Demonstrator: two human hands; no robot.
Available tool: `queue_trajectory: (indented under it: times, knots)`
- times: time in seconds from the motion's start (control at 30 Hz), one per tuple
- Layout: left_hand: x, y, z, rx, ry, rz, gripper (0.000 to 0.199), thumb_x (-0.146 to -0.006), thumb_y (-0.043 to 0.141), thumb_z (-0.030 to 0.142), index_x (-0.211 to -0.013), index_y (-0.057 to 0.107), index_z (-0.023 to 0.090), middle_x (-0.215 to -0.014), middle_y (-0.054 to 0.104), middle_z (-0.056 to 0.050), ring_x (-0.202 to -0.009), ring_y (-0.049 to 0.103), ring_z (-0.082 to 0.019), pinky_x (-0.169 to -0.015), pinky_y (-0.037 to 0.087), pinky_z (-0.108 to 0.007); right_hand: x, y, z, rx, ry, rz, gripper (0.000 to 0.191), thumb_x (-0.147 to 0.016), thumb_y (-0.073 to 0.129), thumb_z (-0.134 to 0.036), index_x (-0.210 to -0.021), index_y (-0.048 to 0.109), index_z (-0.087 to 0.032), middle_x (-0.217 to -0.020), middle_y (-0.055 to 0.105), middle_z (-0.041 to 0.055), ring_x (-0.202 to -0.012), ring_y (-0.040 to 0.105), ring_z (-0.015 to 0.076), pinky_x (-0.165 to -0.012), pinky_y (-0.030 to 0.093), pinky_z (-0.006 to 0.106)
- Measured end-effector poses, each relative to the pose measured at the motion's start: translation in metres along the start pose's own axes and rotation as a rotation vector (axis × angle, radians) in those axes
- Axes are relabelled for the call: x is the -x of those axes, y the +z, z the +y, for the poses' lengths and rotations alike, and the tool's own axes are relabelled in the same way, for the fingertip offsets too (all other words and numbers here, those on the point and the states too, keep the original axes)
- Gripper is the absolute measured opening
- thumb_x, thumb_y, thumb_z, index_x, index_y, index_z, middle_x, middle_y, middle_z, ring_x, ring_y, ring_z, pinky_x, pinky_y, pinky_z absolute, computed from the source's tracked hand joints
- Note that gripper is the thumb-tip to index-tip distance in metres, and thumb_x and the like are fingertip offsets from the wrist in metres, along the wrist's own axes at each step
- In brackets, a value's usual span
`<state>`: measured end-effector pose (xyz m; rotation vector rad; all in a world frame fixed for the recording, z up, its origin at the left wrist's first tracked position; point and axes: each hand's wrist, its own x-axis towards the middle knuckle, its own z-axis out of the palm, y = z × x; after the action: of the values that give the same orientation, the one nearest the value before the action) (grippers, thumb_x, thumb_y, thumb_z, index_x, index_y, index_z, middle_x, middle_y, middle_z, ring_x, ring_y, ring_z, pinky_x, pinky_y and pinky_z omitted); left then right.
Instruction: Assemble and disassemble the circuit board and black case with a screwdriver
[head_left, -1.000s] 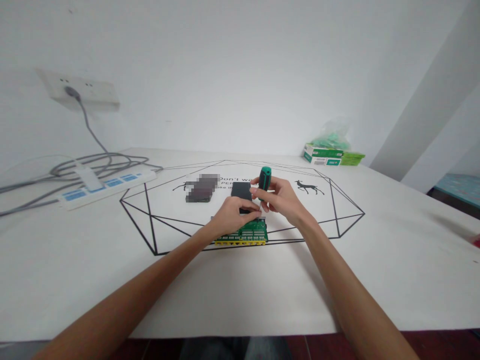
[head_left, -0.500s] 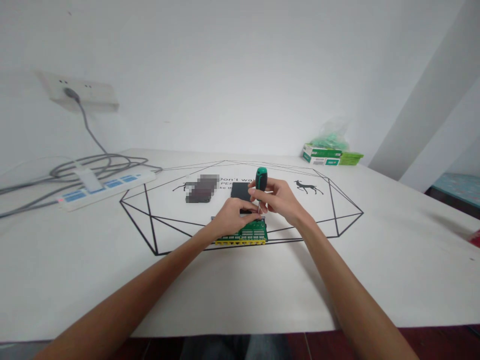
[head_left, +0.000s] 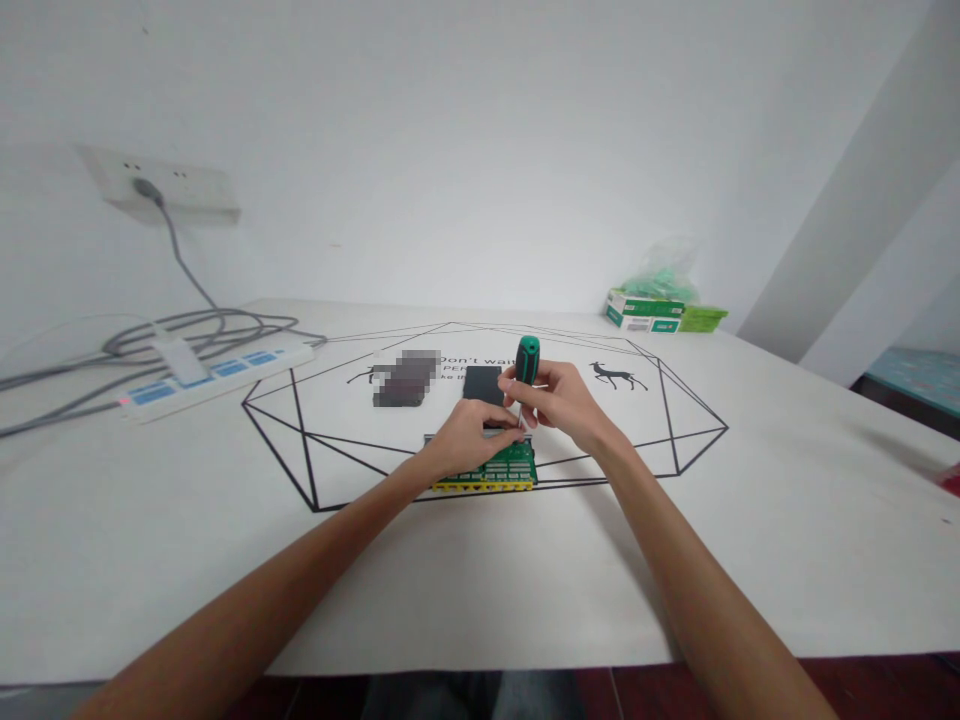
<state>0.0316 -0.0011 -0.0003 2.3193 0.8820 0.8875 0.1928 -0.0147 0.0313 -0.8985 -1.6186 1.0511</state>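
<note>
A screwdriver (head_left: 527, 360) with a green and black handle stands nearly upright, tip down, in my right hand (head_left: 559, 398), whose fingers are closed around the lower handle. Beneath it lies a green circuit board (head_left: 517, 468) with a yellow strip along its near edge. My left hand (head_left: 472, 437) rests over the board's left and far part. Its thumb and fingers pinch close around the lower end of the screwdriver's shaft, and whatever is between them is hidden. The tip's contact point cannot be seen.
Behind my hands lies a black flat square object (head_left: 482, 383), left of it a pixelated dark item (head_left: 407, 380). A white power strip (head_left: 217, 380) and coiled grey cables (head_left: 202, 325) occupy the left. Green-white boxes (head_left: 649, 310) with a plastic bag stand back right.
The screwdriver's handle has shifted slightly right and leans a little more to the right. My left hand stays at the shaft's lower end, and the board lies as before.
</note>
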Motion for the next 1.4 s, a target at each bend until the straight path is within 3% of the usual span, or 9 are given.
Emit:
queue_trajectory:
  times: [0.33,0.67,0.93,1.13,1.4]
  knots:
    - [0.0014,0.0006,0.0017,0.056,-0.023,0.009,0.016,-0.08,0.063,0.023,-0.086,0.076,0.016,-0.086,0.076,-0.004,-0.083,0.07,-0.019,-0.081,0.051,-0.028,0.0015,0.0012,-0.0026,-0.018,0.054,-0.001,0.034,-0.069,0.074,-0.046,-0.079,0.066,-0.014,-0.063,0.063,0.0019,-0.039,0.046,0.0062,-0.038,0.036,0.023]
    - [0.0014,-0.0002,-0.0006,-0.002,-0.045,0.023,0.017,-0.079,0.064,0.026,-0.084,0.077,0.016,-0.081,0.076,-0.003,-0.075,0.069,-0.018,-0.072,0.051,-0.027,0.0015,0.0005,-0.0027,-0.025,0.027,-0.004,0.034,-0.069,0.074,-0.044,-0.081,0.066,-0.014,-0.062,0.063,0.0021,-0.04,0.046,0.0073,-0.039,0.036,0.024]
    - [0.0023,-0.0008,0.0032,0.032,-0.008,-0.002,0.019,-0.081,0.06,0.024,-0.085,0.076,0.016,-0.083,0.076,-0.004,-0.076,0.069,-0.016,-0.076,0.052,-0.026,0.0018,0.0012,-0.004,-0.009,0.051,0.02,0.04,-0.067,0.074,-0.051,-0.081,0.065,-0.015,-0.062,0.063,0.0018,-0.041,0.048,0.0078,-0.039,0.037,0.023]
    - [0.0015,-0.0026,-0.0002,0.025,-0.06,0.006,0.017,-0.078,0.063,0.026,-0.082,0.077,0.017,-0.079,0.076,-0.002,-0.072,0.068,-0.016,-0.07,0.05,-0.024,0.0022,0.0003,-0.0039,0.014,0.022,0.005,0.039,-0.07,0.072,-0.052,-0.081,0.066,-0.016,-0.063,0.063,0.0021,-0.042,0.047,0.0077,-0.04,0.036,0.024]
    - [0.001,0.001,-0.0012,0.056,-0.087,0.033,0.021,-0.076,0.065,0.03,-0.081,0.075,0.012,-0.076,0.075,-0.008,-0.068,0.068,-0.017,-0.068,0.052,-0.026,0.0016,0.0022,-0.0023,0.023,0.019,-0.004,0.035,-0.071,0.071,-0.049,-0.08,0.065,-0.016,-0.062,0.062,0.0012,-0.042,0.047,0.0079,-0.04,0.036,0.024]
